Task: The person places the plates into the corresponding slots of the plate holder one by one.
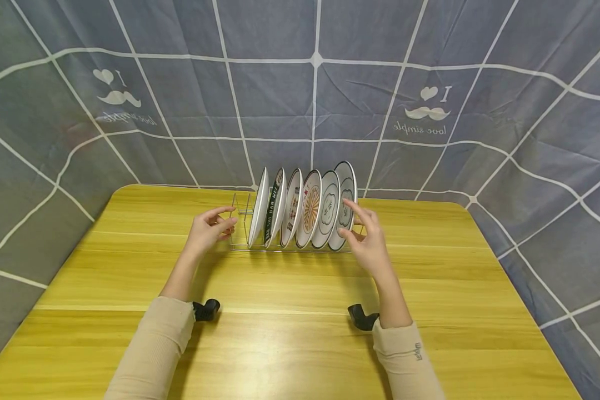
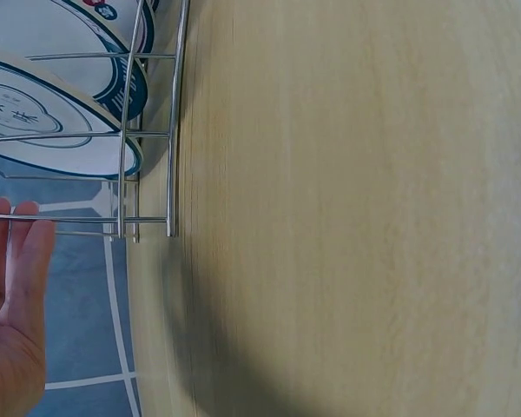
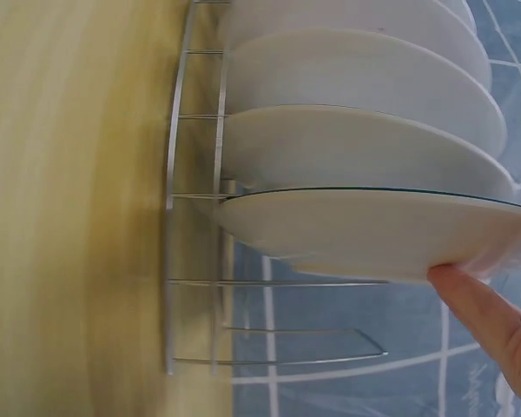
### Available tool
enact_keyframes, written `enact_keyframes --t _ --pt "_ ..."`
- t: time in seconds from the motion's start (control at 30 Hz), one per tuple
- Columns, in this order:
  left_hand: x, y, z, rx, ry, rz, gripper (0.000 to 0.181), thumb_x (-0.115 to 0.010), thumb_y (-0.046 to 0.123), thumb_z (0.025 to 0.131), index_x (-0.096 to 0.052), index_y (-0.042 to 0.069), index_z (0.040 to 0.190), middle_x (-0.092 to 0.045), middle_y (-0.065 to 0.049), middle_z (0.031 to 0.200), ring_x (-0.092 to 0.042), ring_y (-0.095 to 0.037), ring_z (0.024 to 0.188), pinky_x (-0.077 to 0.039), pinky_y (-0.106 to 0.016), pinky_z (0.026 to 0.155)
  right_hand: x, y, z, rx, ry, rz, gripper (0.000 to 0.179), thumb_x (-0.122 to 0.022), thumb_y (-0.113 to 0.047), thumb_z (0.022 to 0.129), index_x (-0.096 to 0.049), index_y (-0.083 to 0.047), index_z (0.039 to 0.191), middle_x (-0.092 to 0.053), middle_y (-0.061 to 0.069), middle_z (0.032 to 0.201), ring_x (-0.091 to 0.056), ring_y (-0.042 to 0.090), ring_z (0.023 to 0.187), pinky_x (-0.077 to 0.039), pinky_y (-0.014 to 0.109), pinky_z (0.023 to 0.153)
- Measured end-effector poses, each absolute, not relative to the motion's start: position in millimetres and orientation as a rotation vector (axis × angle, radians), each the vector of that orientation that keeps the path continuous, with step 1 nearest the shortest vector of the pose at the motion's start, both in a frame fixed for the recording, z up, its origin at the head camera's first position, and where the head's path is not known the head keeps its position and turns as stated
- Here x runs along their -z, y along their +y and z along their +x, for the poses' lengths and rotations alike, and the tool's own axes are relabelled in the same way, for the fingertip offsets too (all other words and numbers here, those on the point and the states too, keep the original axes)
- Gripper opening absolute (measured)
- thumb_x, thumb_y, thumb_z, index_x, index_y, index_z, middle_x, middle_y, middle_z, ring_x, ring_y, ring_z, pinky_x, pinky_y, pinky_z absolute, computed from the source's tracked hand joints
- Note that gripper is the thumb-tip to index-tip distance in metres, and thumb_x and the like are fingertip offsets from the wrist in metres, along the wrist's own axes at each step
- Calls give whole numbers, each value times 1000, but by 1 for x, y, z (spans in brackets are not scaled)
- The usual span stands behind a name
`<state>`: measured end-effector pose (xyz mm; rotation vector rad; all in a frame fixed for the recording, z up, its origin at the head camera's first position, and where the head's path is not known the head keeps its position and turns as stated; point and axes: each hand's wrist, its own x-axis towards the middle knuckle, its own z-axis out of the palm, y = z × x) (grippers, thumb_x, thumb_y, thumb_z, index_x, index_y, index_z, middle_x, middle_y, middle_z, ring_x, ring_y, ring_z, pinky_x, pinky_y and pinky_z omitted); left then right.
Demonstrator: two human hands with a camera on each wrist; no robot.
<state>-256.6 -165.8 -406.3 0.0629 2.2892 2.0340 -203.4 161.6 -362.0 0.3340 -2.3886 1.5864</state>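
Observation:
A wire dish rack (image 1: 290, 250) stands on the table, holding several upright white plates in a row. At its left end, my left hand (image 1: 210, 229) pinches the end wire between thumb and fingers; the left wrist view shows the fingertips (image 2: 24, 213) at that wire. My right hand (image 1: 369, 239) grips the rightmost plate (image 1: 346, 189), which has a dark rim and a grey design. In the right wrist view one fingertip (image 3: 443, 276) presses the pale underside of this plate (image 3: 365, 226), with another finger by its rim. Whether the plate rests fully in its slot, I cannot tell.
Other plates, among them one with an orange radial pattern (image 1: 310, 208) and one with a dark green lettered band (image 1: 275, 208), lean close together. Vacant rack slots lie at the left end. Behind the wooden table (image 1: 290, 344) hangs a grey checked cloth (image 1: 275, 100).

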Motion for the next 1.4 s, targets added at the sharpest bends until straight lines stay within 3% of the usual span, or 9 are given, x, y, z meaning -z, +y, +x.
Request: enact_keyframes --t 0.17,0.4,0.6,0.93,1.13,1.4 --pt "407 -166 -257 -2048 2264 57 44 -61 9 88 -48 -5 128 -55 3 69 -61 -4 65 -55 -26 67 356 156 -197 -1577 -2389 332 55 -63 9 81 -45 0 132 -35 28 125 -44 40 104 -48 43 86" --pt "406 -167 -255 -2027 2287 65 46 -62 14 88 -48 -4 128 -55 4 70 -61 -4 67 -54 -33 73 359 157 -196 -1582 -2412 308 55 -61 4 84 -41 -4 135 -33 25 128 -42 36 108 -46 41 89" --pt "411 -169 -256 -2072 2285 90 42 -65 17 86 -54 1 123 -57 4 69 -62 -7 67 -54 -35 72 361 156 -193 -1524 -2425 321 57 -58 1 87 -36 -4 139 -32 29 130 -42 39 109 -45 48 90" --pt "410 -168 -256 -2070 2258 72 46 -63 15 87 -49 -5 126 -56 5 69 -62 -6 67 -55 -33 71 373 157 -186 -1484 -2372 272 68 -58 -3 88 -19 -1 143 -26 29 140 -36 49 120 -31 58 99" --pt "411 -168 -256 -2073 2236 63 45 -62 11 88 -48 -5 127 -56 4 69 -61 -8 66 -55 -30 69 382 161 -189 -1540 -2356 273 69 -57 -3 89 -15 0 144 -22 31 140 -36 50 120 -26 57 102" --pt "410 -160 -241 -2010 2255 136 42 -60 9 88 -47 -5 126 -57 4 69 -63 -10 69 -53 -38 76 387 184 -207 -1768 -2390 278 72 -53 -6 91 -7 -10 146 -15 28 144 -27 45 129 -17 55 107"
